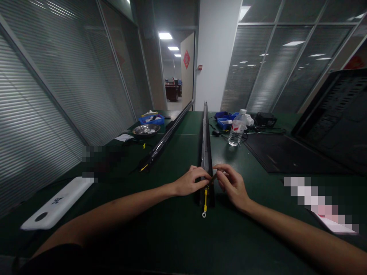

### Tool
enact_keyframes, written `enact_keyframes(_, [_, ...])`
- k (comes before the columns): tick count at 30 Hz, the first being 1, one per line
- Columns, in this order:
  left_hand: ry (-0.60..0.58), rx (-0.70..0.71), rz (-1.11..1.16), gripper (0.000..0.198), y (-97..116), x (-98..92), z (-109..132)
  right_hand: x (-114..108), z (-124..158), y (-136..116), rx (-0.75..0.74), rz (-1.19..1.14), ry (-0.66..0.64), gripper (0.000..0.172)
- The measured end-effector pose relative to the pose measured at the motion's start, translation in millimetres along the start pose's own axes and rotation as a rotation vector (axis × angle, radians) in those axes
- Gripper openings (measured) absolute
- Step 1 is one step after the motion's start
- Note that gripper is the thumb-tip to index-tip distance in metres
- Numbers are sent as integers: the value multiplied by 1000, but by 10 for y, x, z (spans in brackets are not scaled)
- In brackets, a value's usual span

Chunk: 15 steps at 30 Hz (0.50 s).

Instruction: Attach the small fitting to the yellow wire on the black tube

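Observation:
A long black rail with a greyish inner face runs away from me along the middle of the green table. My left hand lies over its near end, fingers bent and the thumb against the rail. On the right side, my right hand pinches a slim dark stick-like piece, whose tip points at the rail's end beside my left fingertips. Its exact kind is too small to make out. Out of the near end comes a short yellow wire with a metal ring terminal.
A second long black rail lies to the left. Beyond it are a metal bowl and a blue tray. At right stand a water bottle, a black mat and a large dark panel. A white device sits near left.

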<state>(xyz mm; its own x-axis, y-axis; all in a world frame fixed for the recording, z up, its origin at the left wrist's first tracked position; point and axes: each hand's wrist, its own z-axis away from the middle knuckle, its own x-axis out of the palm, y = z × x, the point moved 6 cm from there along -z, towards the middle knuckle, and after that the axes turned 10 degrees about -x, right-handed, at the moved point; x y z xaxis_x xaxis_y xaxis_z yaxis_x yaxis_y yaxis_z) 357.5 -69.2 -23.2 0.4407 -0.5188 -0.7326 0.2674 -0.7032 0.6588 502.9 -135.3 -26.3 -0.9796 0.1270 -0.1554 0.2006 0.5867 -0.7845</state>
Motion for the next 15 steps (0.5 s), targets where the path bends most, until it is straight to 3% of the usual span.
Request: enact_keyframes(15, [-16, -23, -37, 18, -1, 1, 2, 4, -17, 0, 43, -19, 12, 27])
